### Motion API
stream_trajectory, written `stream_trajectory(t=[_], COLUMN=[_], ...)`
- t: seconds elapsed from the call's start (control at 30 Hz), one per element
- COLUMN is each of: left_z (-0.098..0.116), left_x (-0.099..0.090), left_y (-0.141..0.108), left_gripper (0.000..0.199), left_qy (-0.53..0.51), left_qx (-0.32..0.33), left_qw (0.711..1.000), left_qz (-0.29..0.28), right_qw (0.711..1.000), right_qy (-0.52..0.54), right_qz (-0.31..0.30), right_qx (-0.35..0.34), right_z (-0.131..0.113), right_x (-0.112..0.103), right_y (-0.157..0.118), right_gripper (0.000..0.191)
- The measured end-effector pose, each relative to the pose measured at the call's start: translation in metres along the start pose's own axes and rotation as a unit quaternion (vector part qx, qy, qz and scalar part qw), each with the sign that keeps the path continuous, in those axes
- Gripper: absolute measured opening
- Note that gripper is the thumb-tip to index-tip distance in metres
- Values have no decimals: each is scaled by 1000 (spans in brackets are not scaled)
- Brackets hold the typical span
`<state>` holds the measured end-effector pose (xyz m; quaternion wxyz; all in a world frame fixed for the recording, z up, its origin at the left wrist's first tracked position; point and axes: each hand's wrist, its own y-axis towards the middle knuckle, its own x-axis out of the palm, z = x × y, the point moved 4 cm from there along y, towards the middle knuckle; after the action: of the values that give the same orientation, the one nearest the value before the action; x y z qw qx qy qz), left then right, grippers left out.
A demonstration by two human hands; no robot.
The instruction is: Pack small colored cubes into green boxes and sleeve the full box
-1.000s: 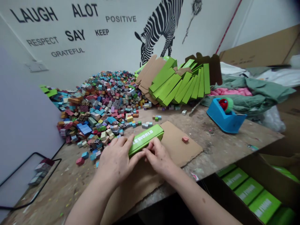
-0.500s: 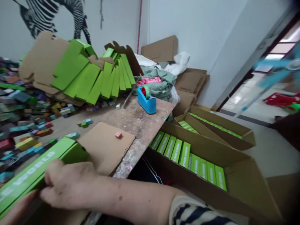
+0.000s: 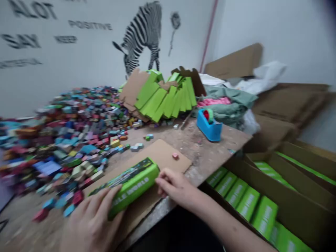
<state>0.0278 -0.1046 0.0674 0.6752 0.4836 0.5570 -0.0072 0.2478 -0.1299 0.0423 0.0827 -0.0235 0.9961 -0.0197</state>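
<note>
My left hand [image 3: 91, 220] is wrapped round the near end of a long green cardboard box [image 3: 133, 187] with white lettering on its side and a dark picture on its upper face. The box lies tilted over a flat piece of brown cardboard [image 3: 160, 148] on the table. At the box's far end is my right hand [image 3: 172, 183], its fingers curled and pressed together close against the corner. Whether those fingers pinch anything is hidden. A small pink block [image 3: 175, 156] rests on the cardboard beyond the box.
Loose coloured blocks [image 3: 86, 122] are heaped across the table's left side. A brown carton of green boxes [image 3: 165, 101] lies on its side at the back. Near the right edge stands a blue tape dispenser [image 3: 209, 127]. Cartons packed with green boxes [image 3: 246, 203] stand below, right.
My view has swung left, bringing the block heap into sight. The green box now shows its picture face, and my left hand is plainly visible on it. My right hand is at its far end.
</note>
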Motion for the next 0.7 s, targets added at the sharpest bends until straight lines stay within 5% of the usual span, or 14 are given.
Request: stream_trajectory(t=[0.13, 0.3, 0.5, 0.7], left_z=[15, 9, -19, -26], left_x=[-2, -15, -13, 0], left_y=[-22, -55, -97, -112], left_gripper=[34, 40, 50, 56], left_qy=[55, 24, 37, -54], left_qx=[-8, -149, -283, -417], left_qw=[998, 988, 957, 904], left_qz=[3, 36, 45, -75], right_qw=[998, 969, 883, 844], right_qy=[-42, -220, -412, -475], right_qz=[-44, -33, -78, -129], right_qx=[-3, -110, -210, -213], right_z=[-5, -32, -49, -44], right_x=[-15, -16, 35, 73], right_y=[-8, 14, 80, 90], right_gripper=[23, 34, 31, 47])
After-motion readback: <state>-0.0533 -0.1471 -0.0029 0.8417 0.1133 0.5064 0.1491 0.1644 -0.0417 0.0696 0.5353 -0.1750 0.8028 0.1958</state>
